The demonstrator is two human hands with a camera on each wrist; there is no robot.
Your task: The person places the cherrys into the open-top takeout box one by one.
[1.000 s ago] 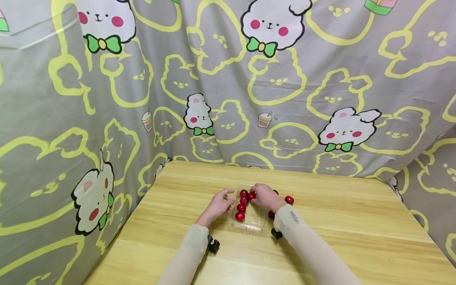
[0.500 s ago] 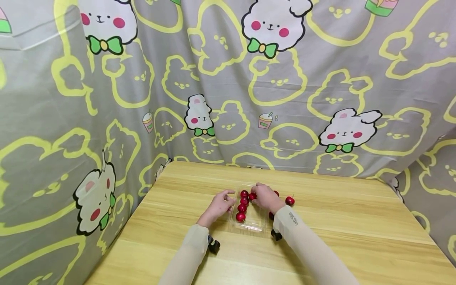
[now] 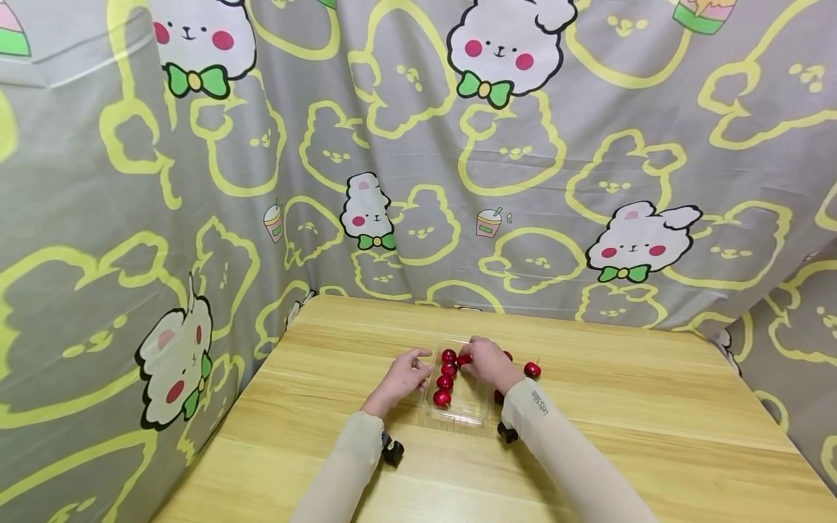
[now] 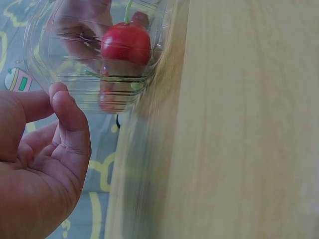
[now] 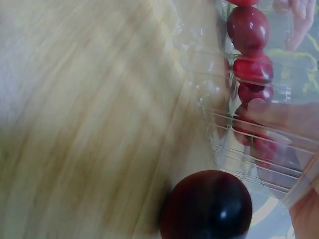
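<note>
A clear plastic box lies on the table, with several red cherries in a row along its left side. My left hand is at the box's left edge; in the left wrist view its thumb and a finger pinch the rim. My right hand reaches into the far part of the box, its fingertips on a cherry just right of the row's far end. Through the clear wall in the right wrist view, a finger lies against the cherries. The palm side is hidden.
Right of the box, a loose cherry with its stem up lies on the wooden table. Two more, one of them dark up close, are partly covered by the right hand and wrist. A patterned curtain hangs behind.
Both hands and the box stay nearly in place. The cherry at my right fingertips is slightly more covered by the fingers than a second ago.
</note>
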